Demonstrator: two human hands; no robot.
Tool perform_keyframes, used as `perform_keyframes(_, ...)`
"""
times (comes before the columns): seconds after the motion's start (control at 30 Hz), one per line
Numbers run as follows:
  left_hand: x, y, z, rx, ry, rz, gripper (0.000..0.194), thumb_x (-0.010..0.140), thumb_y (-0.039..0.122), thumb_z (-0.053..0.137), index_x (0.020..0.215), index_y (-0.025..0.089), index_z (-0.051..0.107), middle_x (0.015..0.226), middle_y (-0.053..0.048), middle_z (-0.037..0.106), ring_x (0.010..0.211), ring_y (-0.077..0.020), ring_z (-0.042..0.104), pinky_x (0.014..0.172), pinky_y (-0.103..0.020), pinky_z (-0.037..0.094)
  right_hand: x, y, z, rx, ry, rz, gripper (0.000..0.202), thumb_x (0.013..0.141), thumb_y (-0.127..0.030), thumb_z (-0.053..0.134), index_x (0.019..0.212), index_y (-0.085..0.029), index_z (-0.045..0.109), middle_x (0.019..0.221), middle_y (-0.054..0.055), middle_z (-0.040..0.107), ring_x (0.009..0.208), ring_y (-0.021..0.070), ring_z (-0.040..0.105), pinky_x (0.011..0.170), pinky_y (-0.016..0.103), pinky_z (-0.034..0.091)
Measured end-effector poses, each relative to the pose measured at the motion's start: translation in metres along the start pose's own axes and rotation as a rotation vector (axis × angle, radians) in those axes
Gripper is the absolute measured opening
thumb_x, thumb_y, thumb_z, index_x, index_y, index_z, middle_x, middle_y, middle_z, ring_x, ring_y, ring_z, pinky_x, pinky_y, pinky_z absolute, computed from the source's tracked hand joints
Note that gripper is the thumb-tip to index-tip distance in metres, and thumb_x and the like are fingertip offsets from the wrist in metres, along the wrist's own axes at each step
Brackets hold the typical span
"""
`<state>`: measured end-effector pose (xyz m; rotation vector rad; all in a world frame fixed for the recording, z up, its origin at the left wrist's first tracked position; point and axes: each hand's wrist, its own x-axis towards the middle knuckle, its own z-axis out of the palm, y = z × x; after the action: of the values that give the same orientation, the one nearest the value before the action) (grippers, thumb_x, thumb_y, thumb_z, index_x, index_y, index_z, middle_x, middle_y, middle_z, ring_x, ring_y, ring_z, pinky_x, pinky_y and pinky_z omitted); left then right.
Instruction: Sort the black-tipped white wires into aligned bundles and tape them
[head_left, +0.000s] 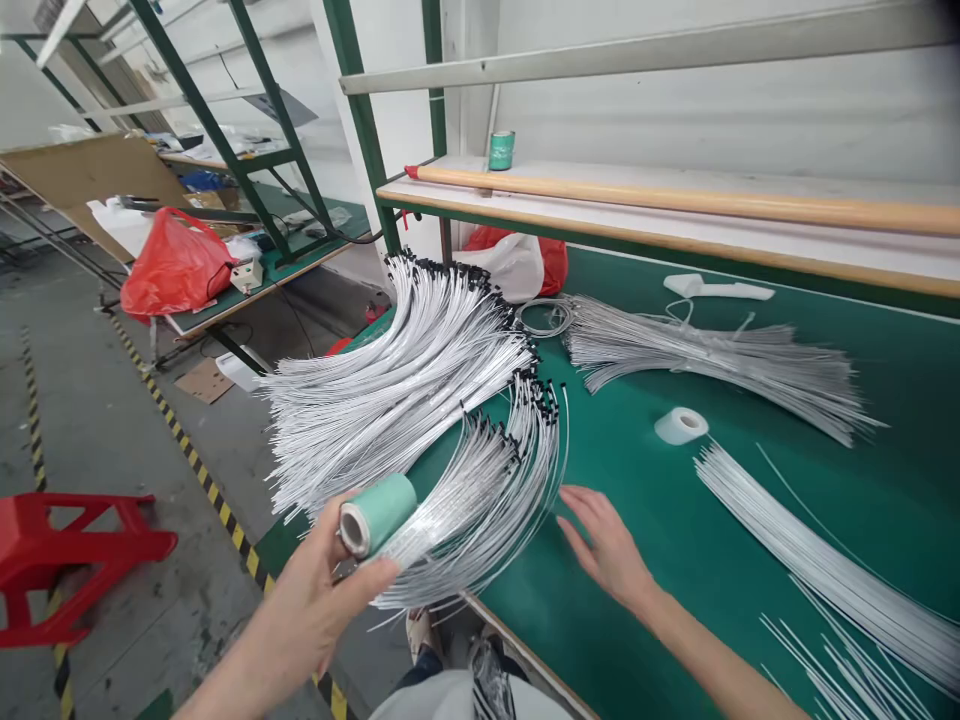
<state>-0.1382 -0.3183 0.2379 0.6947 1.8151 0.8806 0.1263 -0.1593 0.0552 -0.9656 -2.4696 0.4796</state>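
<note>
My left hand [337, 575] is wrapped round a roll of green film [386, 510] at the front edge of the green table. A bundle of white cables with black tips [469, 480] lies just beside that roll, partly wrapped in clear film. My right hand [604, 545], fingers apart and holding nothing, is over the table at the right edge of the loose cables [525, 510]. Behind them spreads a large pile of white cables [390, 380], black ends toward the back.
On the table [622, 470] are a tied grey cable bundle [712, 355], a clear film roll [681, 426] and more cables [825, 560] at right. A shelf [675, 225] with a wooden pole crosses behind. A red stool [75, 560] stands at left.
</note>
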Motion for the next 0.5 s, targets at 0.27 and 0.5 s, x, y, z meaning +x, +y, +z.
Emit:
perform_keyframes(0.27,0.008,-0.02,0.008,0.186,-0.077,0.242,0.059,0.073,0.044,0.053,0.124,0.023,0.031,0.091,-0.005,0.058,0.081,-0.0212,0.053,0.065,-0.027,0.04,0.1,-0.165,-0.071,0.189,-0.3,-0.107,0.064,0.07,-0.059,0.05,0.117,-0.016,0.046,0.108,0.013,0.053,0.093,0.0261,0.053,0.076,0.039,0.043)
perform_keyframes(0.5,0.016,-0.041,0.021,0.283,0.037,0.231,0.068,0.071,0.039,0.054,0.129,0.021,0.023,0.076,-0.001,0.058,0.066,-0.0195,0.053,0.059,-0.027,0.037,0.138,-0.197,-0.057,0.049,-0.673,-0.065,0.053,0.055,-0.063,0.056,0.085,-0.019,0.057,0.068,0.003,0.058,0.07,0.0248,0.054,0.065,0.036,0.038)
